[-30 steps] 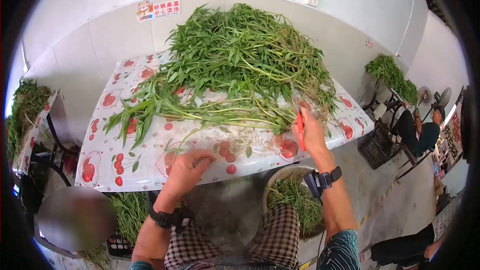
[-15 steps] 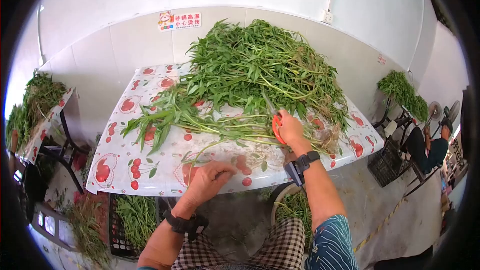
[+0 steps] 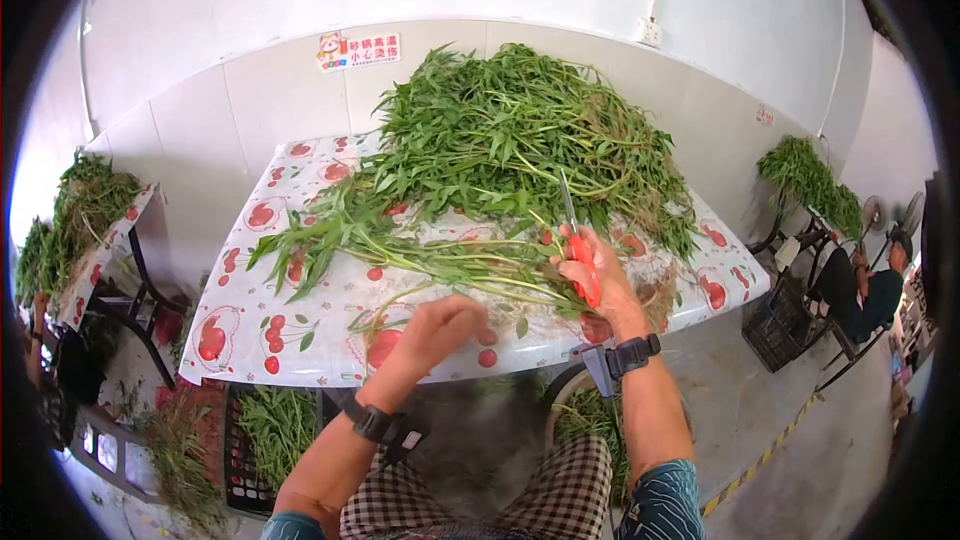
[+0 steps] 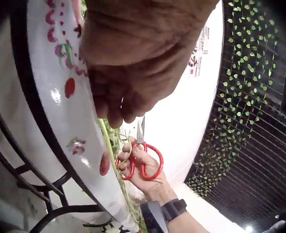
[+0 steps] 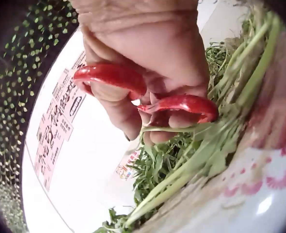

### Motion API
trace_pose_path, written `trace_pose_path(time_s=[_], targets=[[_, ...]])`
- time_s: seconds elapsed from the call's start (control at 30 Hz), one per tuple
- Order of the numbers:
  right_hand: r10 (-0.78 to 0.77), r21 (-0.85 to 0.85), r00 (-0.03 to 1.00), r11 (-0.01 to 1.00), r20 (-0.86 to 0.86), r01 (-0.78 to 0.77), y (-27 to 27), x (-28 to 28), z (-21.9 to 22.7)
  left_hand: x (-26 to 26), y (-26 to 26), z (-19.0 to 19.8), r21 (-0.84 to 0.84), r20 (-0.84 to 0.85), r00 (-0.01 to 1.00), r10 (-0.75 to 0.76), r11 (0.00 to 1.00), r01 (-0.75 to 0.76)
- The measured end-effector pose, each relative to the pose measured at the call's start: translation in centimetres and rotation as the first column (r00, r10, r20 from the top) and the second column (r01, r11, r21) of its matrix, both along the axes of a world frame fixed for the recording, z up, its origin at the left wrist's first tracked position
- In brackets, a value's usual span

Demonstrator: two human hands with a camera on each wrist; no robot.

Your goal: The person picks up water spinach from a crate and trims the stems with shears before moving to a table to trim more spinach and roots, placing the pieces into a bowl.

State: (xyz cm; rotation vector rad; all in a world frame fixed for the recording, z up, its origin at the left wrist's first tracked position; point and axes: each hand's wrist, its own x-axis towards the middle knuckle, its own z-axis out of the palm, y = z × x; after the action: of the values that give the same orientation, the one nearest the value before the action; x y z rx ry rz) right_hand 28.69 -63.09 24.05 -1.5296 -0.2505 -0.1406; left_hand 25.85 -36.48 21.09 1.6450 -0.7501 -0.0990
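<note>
My right hand (image 3: 603,285) holds scissors (image 3: 583,262) with red loop handles, its fingers through the loops (image 5: 109,74). Their blades point away from me, toward the leafy pile. A thin green stem (image 5: 174,129) crosses by the right fingertips in the right wrist view. Loosely bent fingers show on my left hand (image 3: 435,335), over the table's front part, with nothing visible in them. Between the hands and the pile lies a loose row of long leafy stems (image 3: 450,265). The big heap of leafy greens (image 3: 500,130) covers the table's back.
A cherry-print cloth covers the table (image 3: 240,325). Below are a black crate (image 3: 240,480) of greens and a round tub (image 3: 560,410) with cuttings. Side tables carry more greens (image 3: 810,180). A seated person (image 3: 860,290) is at the right, beside an empty black crate (image 3: 775,325).
The scissors have turned in the right hand, their blades now pointing up and away. My left hand has moved right and up over the table. The head view has shifted.
</note>
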Motion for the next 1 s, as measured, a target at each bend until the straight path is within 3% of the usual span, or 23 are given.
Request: trace_pose_path(time_s=[0.03, 0.1, 0.13, 0.2, 0.3, 0.4, 0.5, 0.6, 0.73, 0.83, 0.93, 1.0], targets=[[0.007, 0.032, 1.000, 0.999, 0.010, -0.007, 0.1, -0.3, 0.1, 0.4, -0.5, 0.0, -0.053, -0.130, 0.991, -0.008, 0.999, 0.001], [-0.008, -0.180, 0.998, 0.983, 0.067, 0.020, 0.2, -1.1, 0.4, 0.8, -2.7, 1.7, -0.157, -0.378, 0.925, -0.044, 0.988, -0.017], [-0.011, -0.284, 0.995, 0.958, 0.094, 0.037, 0.2, -1.4, 0.4, 1.0, -3.7, 2.4, -0.183, -0.402, 0.914, -0.061, 0.983, -0.015], [0.088, -0.325, 0.994, 0.944, 0.068, -0.062, -0.1, -2.2, 0.3, 1.5, -5.5, 3.6, -0.238, -0.449, 0.888, -0.099, 0.971, -0.012], [0.153, -0.443, 0.988, 0.884, -0.030, -0.150, -0.4, -4.0, 1.2, 6.1, -7.3, 0.9, -0.428, -0.665, 0.637, -0.391, 0.898, 0.104], [0.097, -0.348, 0.995, 0.933, -0.004, -0.092, -0.9, -3.9, -0.3, 5.8, -8.0, 0.4, -0.509, -0.589, 0.641, -0.491, 0.842, 0.178], [0.009, -0.155, 0.998, 0.988, 0.056, 0.000, -1.2, -2.8, -1.5, 3.0, -7.4, 1.5, -0.342, -0.480, 0.826, -0.296, 0.930, 0.134], [-0.005, -0.032, 0.999, 0.999, 0.052, 0.007, -0.9, -2.2, -2.1, 2.3, -6.7, 0.0, -0.149, -0.280, 0.960, -0.027, 0.989, -0.016], [-0.048, 0.063, 0.997, 0.997, 0.058, 0.044, -0.3, -1.5, -2.8, 1.9, -5.9, -0.1, -0.062, -0.225, 0.974, -0.023, 0.998, 0.009], [-0.082, 0.185, 0.997, 0.979, -0.013, 0.083, -0.3, -2.6, -1.9, 0.5, -5.7, 2.0, 0.184, -0.186, 0.983, -0.011, 0.982, 0.046], [0.021, 0.356, 0.996, 0.934, -0.086, 0.011, -1.0, -6.2, -0.1, 1.8, -5.8, -1.0, 0.058, 0.121, 0.983, -0.135, 0.990, 0.129], [0.129, 0.479, 0.991, 0.873, -0.036, -0.097, -1.2, -8.7, -1.0, 1.9, -5.5, -1.3, 0.134, 0.286, 0.946, -0.155, 0.984, 0.121]])
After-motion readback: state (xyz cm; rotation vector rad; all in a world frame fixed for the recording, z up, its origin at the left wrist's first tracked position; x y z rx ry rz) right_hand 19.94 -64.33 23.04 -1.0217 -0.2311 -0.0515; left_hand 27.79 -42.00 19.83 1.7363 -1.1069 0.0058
